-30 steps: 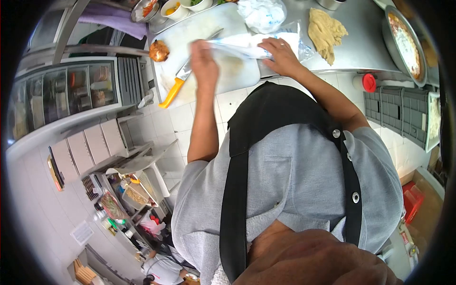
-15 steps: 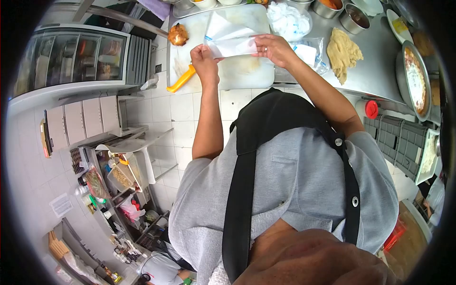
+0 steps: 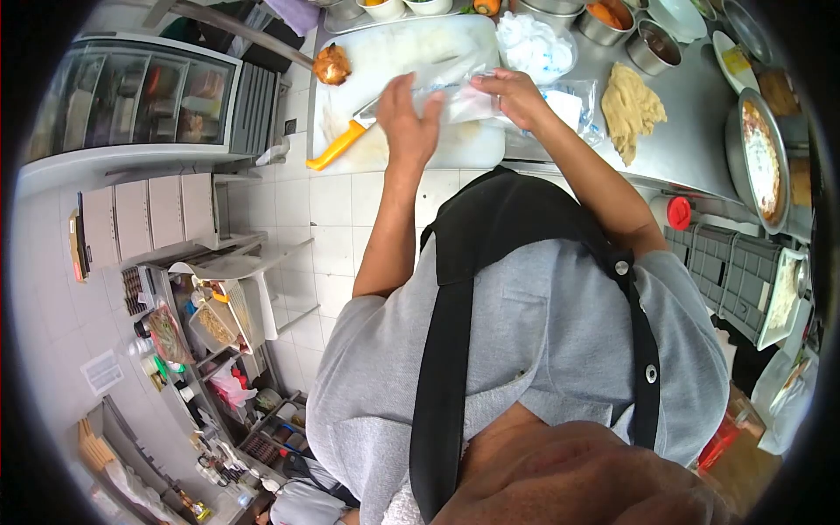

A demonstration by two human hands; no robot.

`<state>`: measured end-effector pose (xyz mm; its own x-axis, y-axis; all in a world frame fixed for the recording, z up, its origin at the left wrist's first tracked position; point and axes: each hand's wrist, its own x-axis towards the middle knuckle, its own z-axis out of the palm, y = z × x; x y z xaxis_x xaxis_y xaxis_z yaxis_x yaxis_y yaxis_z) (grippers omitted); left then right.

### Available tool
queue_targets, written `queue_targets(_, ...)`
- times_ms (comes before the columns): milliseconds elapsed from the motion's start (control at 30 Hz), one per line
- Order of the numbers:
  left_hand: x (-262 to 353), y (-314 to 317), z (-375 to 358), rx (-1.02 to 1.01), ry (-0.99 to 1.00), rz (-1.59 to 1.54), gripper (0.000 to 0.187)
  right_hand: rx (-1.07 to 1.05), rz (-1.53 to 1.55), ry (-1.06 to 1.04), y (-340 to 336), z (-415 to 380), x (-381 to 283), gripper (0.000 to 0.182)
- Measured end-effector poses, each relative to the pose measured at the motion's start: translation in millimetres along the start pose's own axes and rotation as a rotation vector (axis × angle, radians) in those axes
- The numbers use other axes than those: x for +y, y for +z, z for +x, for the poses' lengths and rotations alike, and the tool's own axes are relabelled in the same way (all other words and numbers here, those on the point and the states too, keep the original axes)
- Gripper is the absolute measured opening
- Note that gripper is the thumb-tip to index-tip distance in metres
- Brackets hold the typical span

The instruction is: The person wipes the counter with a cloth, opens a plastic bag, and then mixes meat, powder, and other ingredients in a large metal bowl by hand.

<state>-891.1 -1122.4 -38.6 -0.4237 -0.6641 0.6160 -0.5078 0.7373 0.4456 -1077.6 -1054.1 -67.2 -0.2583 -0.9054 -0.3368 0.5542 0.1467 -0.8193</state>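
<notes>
My right hand pinches a thin see-through plastic bag with blue print between thumb and fingers. The bag stretches leftwards over the white cutting board. At its left end my left hand is open, thumb apart from the raised fingers. Just left of that hand lies a knife with a yellow handle, its blade partly hidden behind the hand. A brown-skinned onion sits at the board's left edge.
Right of the board stand a tub of crumpled white plastic, a flat clear packet and a tan cloth on the steel counter. Metal bowls line the back. A large pan is at the far right.
The white folded piece between my hands now appears as a see-through bag. My left hand has moved right and its fingers have spread; more of the knife blade shows.
</notes>
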Motion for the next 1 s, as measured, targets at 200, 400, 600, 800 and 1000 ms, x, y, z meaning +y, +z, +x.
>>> queue_targets(200,4,22,9,-0.44,-0.482,-0.715,0.027,-0.04,-0.022,-0.066,9,-20,-14,0.027)
queue_targets(400,-66,18,27,-0.053,-0.554,-0.497,0.031,-0.053,0.079,-0.098,-2,-38,-30,0.023)
queue_targets(600,11,-8,33,0.012,-0.038,-0.176,0.043,-0.052,-0.018,-0.181,-4,-36,-26,0.019)
queue_targets(800,56,17,17,-0.504,-0.494,-0.98,0.014,-0.036,0.01,-0.197,0,-39,-25,0.02)
queue_targets(1000,42,21,17,-0.392,-0.849,-1.116,0.01,-0.166,0.194,-0.11,-4,-54,-31,0.017)
